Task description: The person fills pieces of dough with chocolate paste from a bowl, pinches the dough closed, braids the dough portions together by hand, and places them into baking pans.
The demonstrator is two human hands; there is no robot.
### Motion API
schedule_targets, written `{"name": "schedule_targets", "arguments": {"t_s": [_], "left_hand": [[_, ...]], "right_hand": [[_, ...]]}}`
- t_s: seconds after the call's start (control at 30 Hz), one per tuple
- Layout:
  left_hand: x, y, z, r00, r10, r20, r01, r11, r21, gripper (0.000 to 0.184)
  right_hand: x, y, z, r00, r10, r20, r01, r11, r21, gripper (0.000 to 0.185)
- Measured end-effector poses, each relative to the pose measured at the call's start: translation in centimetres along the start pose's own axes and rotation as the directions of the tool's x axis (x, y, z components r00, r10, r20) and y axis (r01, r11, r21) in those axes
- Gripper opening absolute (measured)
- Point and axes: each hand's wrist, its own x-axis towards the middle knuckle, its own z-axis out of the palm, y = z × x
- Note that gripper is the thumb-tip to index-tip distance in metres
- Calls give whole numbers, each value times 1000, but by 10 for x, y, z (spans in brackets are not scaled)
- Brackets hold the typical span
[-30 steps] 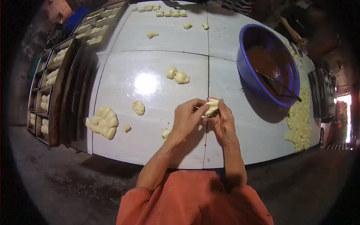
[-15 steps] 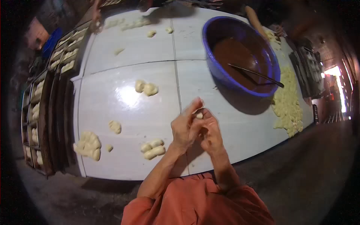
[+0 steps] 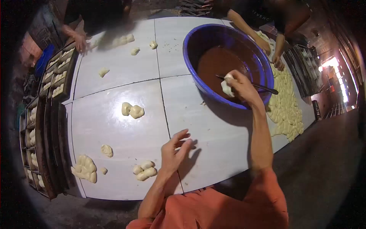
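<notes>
Gripping dough piece [image 3: 227, 87] in R hand [image 3: 243, 87] over blue basin [image 3: 213, 36], w/ hands well apart.
Pinching it btwn thumb & fingers above brown mass [image 3: 211, 63], nr dark utensil [image 3: 268, 89] resting on basin's R rim. Hovering w/ L hand [image 3: 174, 153] free, half-curled, over white tabletop [image 3: 206, 147], L of & nearer than basin. Also, well L of basin: two-lobed dough [image 3: 136, 112], dough cluster [image 3: 146, 174].

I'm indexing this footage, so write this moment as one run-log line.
right hand: holding pale dough piece at blue tub | left hand: empty, over white table | dark utensil: leaning in tub
</notes>
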Motion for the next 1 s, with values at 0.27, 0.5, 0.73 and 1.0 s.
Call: {"name": "schedule_targets", "arguments": {"t_s": [0.27, 0.5, 0.73, 1.0], "left_hand": [[-12, 0, -19, 998, -60, 0, 59, 986, 159, 34], [-1, 9, -12, 998, -37, 44, 31, 989, 143, 34], [19, 11, 2, 996, 37, 85, -42, 997, 66, 35], [30, 18, 6, 988, -49, 148, 134, 754, -642, 51]], "right_hand": [[40, 21, 16, 868, 82, 490, 228, 810, -540, 34], [48, 54, 16, 927, -39, 372, 244, 817, -522, 28], [-3, -22, 17, 968, -74, 241, -111, 731, 673, 19], [-72, -40, 132, 984, -121, 131, -59, 472, 880, 17]]}}
